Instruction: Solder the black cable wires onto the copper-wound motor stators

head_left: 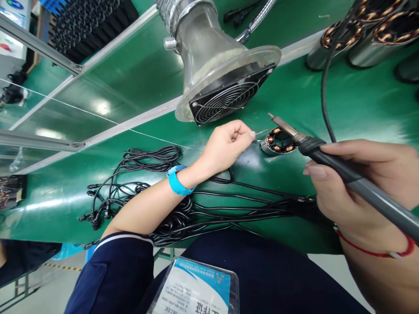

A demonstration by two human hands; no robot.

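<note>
My left hand (225, 144) is closed in a pinch on a thin wire (261, 132) that leads to a small motor stator (278, 141) with copper windings, lying on the green bench. My right hand (356, 187) grips a soldering iron (330, 161) by its dark handle. The iron's metal tip (278, 122) hovers just above the stator's left rim, close to the pinched wire. A blue band circles my left wrist and a red string my right.
A fume-extractor funnel with a fan grille (225, 98) stands right behind the stator. Bundled black cables (170, 205) lie across the bench under my left forearm. More wound stators (360, 30) stand at the back right. The iron's cord (324, 87) hangs over the bench.
</note>
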